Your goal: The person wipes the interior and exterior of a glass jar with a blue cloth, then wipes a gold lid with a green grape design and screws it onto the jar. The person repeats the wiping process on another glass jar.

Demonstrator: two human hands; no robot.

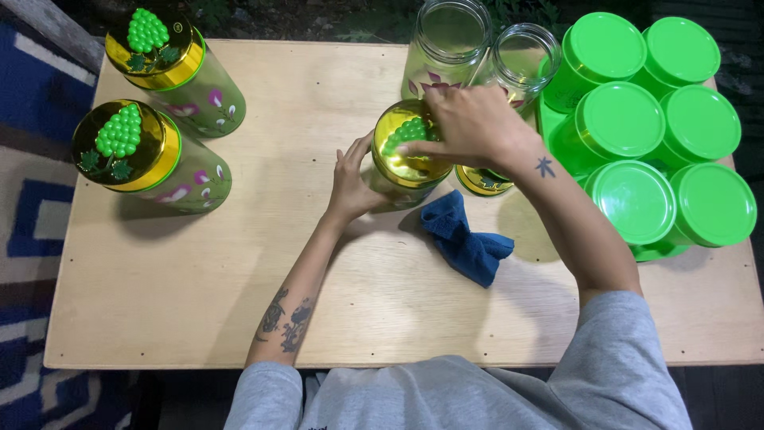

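A glass jar (390, 179) with painted flowers stands at the middle of the wooden table (199, 287). My left hand (352, 181) wraps its left side. My right hand (471, 127) grips the gold lid (402, 155) with a green grape knob that sits on top of the jar. Another gold lid (480, 181) lies flat on the table just right of the jar, partly under my right wrist. A crumpled blue cloth (465, 237) lies in front of it.
Two lidded flowered jars (171, 68) (147, 159) stand at the table's left. Two open glass jars (447, 44) (521, 56) stand at the back. Several green-lidded containers (649, 127) fill the right side. A blue patterned rug (32, 135) lies left of the table.
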